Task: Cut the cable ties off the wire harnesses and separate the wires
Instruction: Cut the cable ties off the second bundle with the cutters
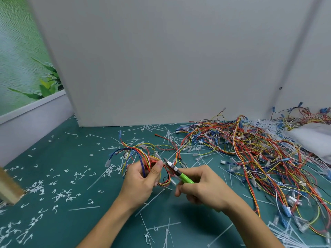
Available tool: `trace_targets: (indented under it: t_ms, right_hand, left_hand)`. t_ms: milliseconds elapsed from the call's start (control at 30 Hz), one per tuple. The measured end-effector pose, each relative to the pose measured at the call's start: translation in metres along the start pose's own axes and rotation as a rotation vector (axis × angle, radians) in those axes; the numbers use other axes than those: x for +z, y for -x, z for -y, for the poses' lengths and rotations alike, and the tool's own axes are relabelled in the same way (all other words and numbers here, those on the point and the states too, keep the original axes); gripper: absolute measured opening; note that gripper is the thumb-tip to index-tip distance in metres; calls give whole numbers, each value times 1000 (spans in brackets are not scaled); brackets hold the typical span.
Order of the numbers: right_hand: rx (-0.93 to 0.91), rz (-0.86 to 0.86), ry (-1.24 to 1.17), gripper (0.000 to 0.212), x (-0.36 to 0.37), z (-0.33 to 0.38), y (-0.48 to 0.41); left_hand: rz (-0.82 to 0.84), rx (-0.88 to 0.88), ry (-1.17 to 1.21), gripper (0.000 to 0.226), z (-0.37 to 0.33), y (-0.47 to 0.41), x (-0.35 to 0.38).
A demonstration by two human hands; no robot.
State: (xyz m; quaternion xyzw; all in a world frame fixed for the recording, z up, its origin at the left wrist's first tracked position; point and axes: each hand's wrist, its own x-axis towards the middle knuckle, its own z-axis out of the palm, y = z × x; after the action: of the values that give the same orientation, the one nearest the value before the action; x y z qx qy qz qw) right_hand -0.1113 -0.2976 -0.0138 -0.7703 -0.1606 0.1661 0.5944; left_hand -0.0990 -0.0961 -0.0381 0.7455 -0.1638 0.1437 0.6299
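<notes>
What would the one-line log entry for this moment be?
left hand: grips wire harness | right hand: holds green cutters, tip at harness | cut ties litter mat

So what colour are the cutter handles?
Bright green; the cutter handles show best in the head view.

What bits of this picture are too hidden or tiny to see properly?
All in the head view:
1. The cutter tips sit in the wire harness; whether a tie is between them is too small to tell.
2. The right hand covers most of the cutter's green handles.
3. The left hand hides part of that harness.
4. The white bag is cut off by the right edge.
</notes>
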Motion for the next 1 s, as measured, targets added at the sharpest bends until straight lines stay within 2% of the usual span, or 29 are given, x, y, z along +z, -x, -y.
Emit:
trace_targets:
  t_ms: [133, 333, 533, 633, 767, 867, 1000]
  right_hand:
    - [0, 17, -25, 42, -1, 3, 1]
    - [-30, 41, 18, 27, -5, 12, 7]
    - [-53, 41, 83, 47, -8, 9, 5]
    - [-41, 9, 132, 47, -8, 6, 4]
    - [-13, 9, 143, 40, -5, 4, 3]
    - [4, -83, -56, 36, 1, 1, -1]
    - [52, -402, -501, 34, -16, -6, -12]
  left_hand:
    - [4, -16, 47, 21, -2, 0, 0]
    - [2, -22, 56, 23, -4, 0, -2]
    - [44, 59, -161, 27, -6, 0, -7]
    - [27, 66, -199, 18, -7, 1, -5]
    - [33, 43, -170, 27, -7, 1, -4]
    - [2, 7, -56, 25, -9, 0, -3]
    - [-98, -85, 131, 24, -10, -3, -2]
